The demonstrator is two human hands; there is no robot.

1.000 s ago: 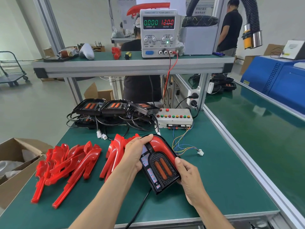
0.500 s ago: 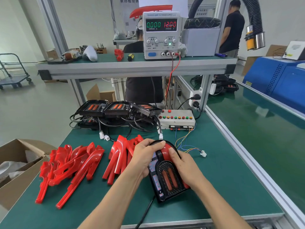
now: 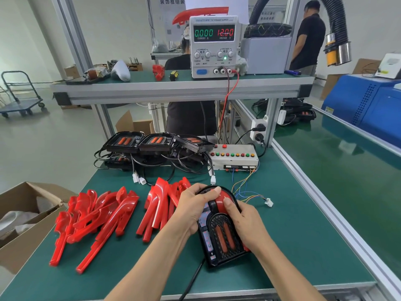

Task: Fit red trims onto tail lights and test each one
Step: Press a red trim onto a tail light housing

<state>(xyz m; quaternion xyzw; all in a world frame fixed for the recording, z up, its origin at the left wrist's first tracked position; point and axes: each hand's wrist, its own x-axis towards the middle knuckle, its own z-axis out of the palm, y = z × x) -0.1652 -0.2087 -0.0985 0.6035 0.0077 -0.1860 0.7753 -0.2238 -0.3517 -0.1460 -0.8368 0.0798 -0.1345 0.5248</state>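
Low in the centre of the frame, a black tail light (image 3: 221, 237) lies on the green table (image 3: 303, 246), and a red trim (image 3: 222, 198) sits on its curved upper end. The left hand (image 3: 193, 210) grips the light's upper left edge, fingers curled over the top so the fingertips lie on the trim. The right hand (image 3: 245, 222) holds the right side of the light, thumb pressing down on the trim; its other fingers are hidden behind the light. A black cable (image 3: 191, 281) leaves the light's lower end toward the bottom edge. Left of the hands lie two heaps of loose red trims (image 3: 97, 220), one touching the left hand. Above them, in the middle of the frame, stand more tail lights (image 3: 156, 142) beside a button box (image 3: 234, 157). At the upper centre, the power supply (image 3: 213, 46) reads 0.000 and 12.00.
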